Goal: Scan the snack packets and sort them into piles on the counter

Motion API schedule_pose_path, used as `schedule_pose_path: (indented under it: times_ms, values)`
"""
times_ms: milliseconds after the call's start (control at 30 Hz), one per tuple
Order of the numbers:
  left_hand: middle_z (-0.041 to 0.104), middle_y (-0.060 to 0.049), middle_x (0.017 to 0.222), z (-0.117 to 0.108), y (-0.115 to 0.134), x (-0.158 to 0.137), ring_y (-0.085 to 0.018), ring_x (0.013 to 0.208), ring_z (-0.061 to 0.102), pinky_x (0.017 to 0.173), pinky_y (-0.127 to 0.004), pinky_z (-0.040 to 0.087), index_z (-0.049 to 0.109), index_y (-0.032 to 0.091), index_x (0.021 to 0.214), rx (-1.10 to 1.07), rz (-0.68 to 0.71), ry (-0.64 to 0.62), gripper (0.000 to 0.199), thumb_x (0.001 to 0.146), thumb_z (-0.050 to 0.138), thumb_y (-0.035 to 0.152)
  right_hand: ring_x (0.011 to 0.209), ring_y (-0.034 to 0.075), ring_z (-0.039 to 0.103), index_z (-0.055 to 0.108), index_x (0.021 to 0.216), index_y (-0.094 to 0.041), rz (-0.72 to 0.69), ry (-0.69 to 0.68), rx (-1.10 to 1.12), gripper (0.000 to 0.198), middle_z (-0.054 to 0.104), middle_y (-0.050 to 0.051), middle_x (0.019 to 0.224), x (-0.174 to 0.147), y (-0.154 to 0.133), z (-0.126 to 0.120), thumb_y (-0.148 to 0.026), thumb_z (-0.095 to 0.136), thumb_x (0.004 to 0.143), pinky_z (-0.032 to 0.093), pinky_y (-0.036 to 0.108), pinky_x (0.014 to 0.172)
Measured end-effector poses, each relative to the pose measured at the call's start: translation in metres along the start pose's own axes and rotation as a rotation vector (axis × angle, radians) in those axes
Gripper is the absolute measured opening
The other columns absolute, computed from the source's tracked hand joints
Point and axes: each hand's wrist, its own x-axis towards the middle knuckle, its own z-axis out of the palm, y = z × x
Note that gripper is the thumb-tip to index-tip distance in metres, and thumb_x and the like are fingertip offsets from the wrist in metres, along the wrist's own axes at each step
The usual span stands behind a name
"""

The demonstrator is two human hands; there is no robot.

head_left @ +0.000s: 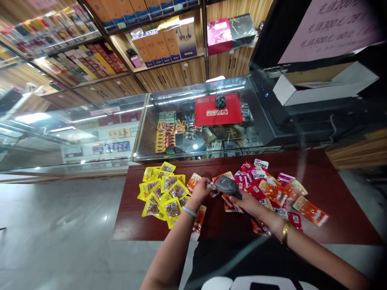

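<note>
Dark wooden table (332,189), right hand (246,201) gripping scanner (226,186)

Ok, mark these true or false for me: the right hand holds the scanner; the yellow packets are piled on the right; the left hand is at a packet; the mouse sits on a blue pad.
1. The right hand holds the scanner. True.
2. The yellow packets are piled on the right. False: they lie on the left; the red and orange packets lie right.
3. The left hand is at a small packet. True.
4. The mouse sits on a blue pad. False: the pad is red.
</note>
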Motion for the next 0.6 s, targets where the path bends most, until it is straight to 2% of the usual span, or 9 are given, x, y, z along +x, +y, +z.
schedule_pose_path:
  times_ms: [67,167,267,400,500,600]
  values:
    - [0.067,-0.006,0.1,-0.006,-0.004,-0.003,-0.021,0.096,0.061,0.084,-0.03,0.043,0.06,0.021,0.1,0.159,0.008,0.08,0.033,0.076,0.073,0.039,0.039,0.008,0.039,0.056,0.107,-0.02,0.015,-0.024,0.035,0.059,0.051,-0.007,0.056,0.0,0.002,0.002,-0.069,0.065,0.074,0.035,0.024,0.04]
    - [0.061,-0.016,0.114,-0.022,-0.015,-0.007,-0.033,0.114,0.052,0.094,-0.042,0.039,0.06,0.017,0.105,0.515,-0.155,0.282,0.045,0.072,0.074,0.044,0.039,0.007,0.038,0.054,0.102,-0.021,0.033,-0.037,0.043,0.059,0.052,-0.007,0.061,0.0,0.004,0.005,-0.07,0.067,0.071,0.035,0.023,0.04]
    - [0.058,-0.021,0.12,-0.03,-0.024,-0.006,-0.038,0.119,0.048,0.095,-0.046,0.038,0.06,0.014,0.105,0.673,-0.214,0.266,0.051,0.069,0.075,0.046,0.038,0.007,0.038,0.054,0.099,-0.021,0.034,-0.04,0.036,0.059,0.05,-0.008,0.059,-0.001,0.005,0.005,-0.071,0.066,0.071,0.035,0.023,0.04]
    - [0.065,-0.017,0.109,-0.025,-0.019,0.002,-0.033,0.114,0.055,0.095,-0.041,0.037,0.057,0.015,0.106,0.658,-0.17,0.176,0.046,0.074,0.072,0.045,0.036,0.007,0.038,0.053,0.101,-0.021,0.027,-0.02,0.037,0.059,0.047,-0.01,0.053,-0.002,0.006,0.003,-0.07,0.066,0.071,0.034,0.023,0.039]
    - [0.07,-0.013,0.098,-0.021,-0.009,0.005,-0.028,0.097,0.065,0.085,-0.034,0.041,0.054,0.017,0.11,0.528,-0.166,0.085,0.05,0.076,0.071,0.048,0.036,0.008,0.039,0.052,0.107,-0.021,0.025,-0.016,0.031,0.059,0.048,-0.01,0.053,-0.004,0.008,-0.001,-0.068,0.066,0.074,0.034,0.023,0.039]
    - [0.071,-0.009,0.098,-0.019,0.0,0.002,-0.026,0.094,0.067,0.079,-0.03,0.042,0.054,0.022,0.111,0.406,-0.136,0.039,0.053,0.073,0.072,0.053,0.036,0.008,0.041,0.053,0.111,-0.021,0.029,0.002,0.018,0.057,0.05,-0.009,0.054,-0.007,0.01,-0.004,-0.065,0.066,0.077,0.035,0.023,0.039]
